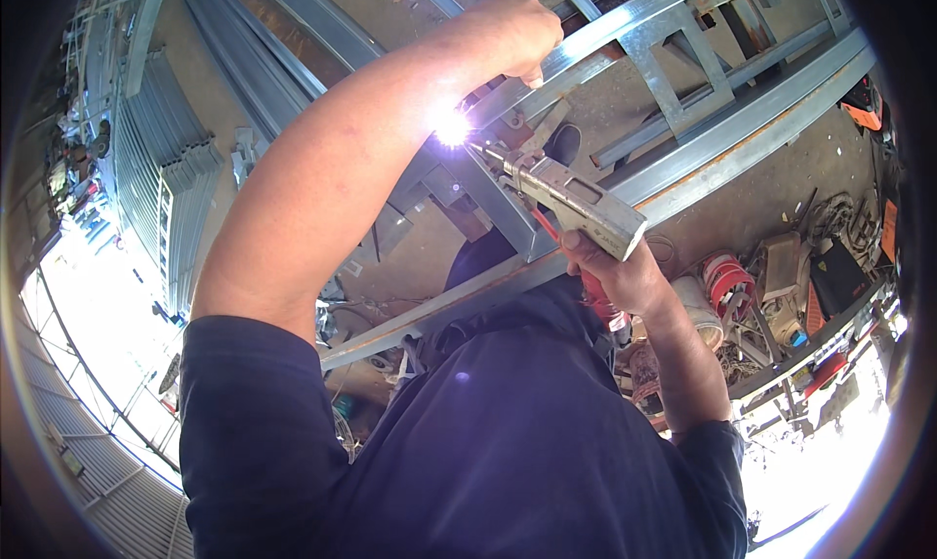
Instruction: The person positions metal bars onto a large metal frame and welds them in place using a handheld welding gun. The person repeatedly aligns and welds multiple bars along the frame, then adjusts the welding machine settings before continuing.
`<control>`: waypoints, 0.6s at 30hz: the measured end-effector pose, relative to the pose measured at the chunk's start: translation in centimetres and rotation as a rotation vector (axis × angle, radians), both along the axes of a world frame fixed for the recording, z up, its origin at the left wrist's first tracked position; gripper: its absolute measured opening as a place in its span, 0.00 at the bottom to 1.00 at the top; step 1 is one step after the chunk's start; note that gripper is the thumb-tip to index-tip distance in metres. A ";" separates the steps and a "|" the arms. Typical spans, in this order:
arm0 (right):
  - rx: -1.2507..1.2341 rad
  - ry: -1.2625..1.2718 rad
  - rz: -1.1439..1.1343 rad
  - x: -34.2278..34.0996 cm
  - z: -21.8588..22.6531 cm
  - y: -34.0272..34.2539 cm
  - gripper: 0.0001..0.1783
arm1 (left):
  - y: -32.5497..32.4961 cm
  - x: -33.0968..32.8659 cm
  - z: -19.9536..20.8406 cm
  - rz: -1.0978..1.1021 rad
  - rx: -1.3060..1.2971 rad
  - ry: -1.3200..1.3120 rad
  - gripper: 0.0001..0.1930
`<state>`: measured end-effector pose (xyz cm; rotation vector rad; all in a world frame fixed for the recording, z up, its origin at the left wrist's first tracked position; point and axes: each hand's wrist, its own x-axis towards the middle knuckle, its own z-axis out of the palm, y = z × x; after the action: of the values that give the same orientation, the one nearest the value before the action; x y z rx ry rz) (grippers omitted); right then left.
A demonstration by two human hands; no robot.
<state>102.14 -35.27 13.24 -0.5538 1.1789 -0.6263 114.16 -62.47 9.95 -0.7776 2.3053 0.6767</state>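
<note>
My right hand [620, 276] is closed round the rear of a boxy, beige handheld welding gun [576, 203]. Its thin tip points up and left toward a bright welding arc [451, 126] at a joint of the steel frame [493, 207]. Glare hides the exact contact point. My left arm reaches across above the arc, and my left hand [522, 37] is curled at the end of a galvanized steel tube [625, 22]; some fingers are hidden behind it. A red part shows below the gun, beside my right hand.
Long steel profiles [244, 46] lie on the floor at the far left, near a stack of ribbed metal pieces [171, 168]. A long beam [742, 154] crosses to the right. A red bucket [727, 281], cables and scrap clutter the lower right. My shoe [563, 144] shows beneath the frame.
</note>
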 end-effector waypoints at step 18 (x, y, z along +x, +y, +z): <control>0.036 -0.006 0.032 -0.6 -0.1 0.8 0.34 | 0.0 0.0 -0.1 -0.023 -0.019 0.024 0.21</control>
<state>101.54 -34.44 13.16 -0.5390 1.1714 -0.5781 114.14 -62.43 9.87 -0.7542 2.3417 0.6575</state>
